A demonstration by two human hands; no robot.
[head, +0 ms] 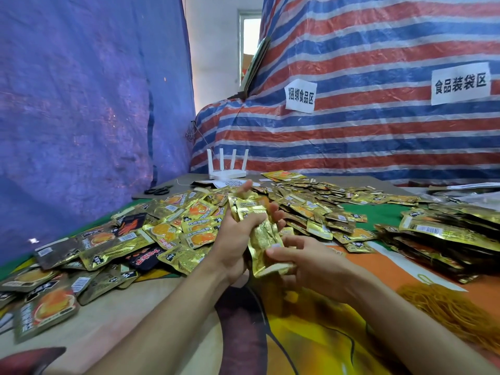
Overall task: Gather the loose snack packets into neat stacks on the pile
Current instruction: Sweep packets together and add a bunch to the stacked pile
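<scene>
A bundle of gold snack packets (261, 234) stands upright between my hands, above the table's near middle. My left hand (238, 239) grips the bundle around its upper part, fingers wrapped over the top packets. My right hand (303, 262) pinches the bundle's lower end, thumb on the front. Loose gold and dark packets (162, 228) lie scattered in a heap to the left and behind. Stacked packets (446, 234) lie in rows on the right.
A white router (227, 171) with several antennas stands at the back, black scissors (158, 190) lie to its left. A heap of yellow rubber bands (446, 312) lies at the near right. Tarps wall in the left and back.
</scene>
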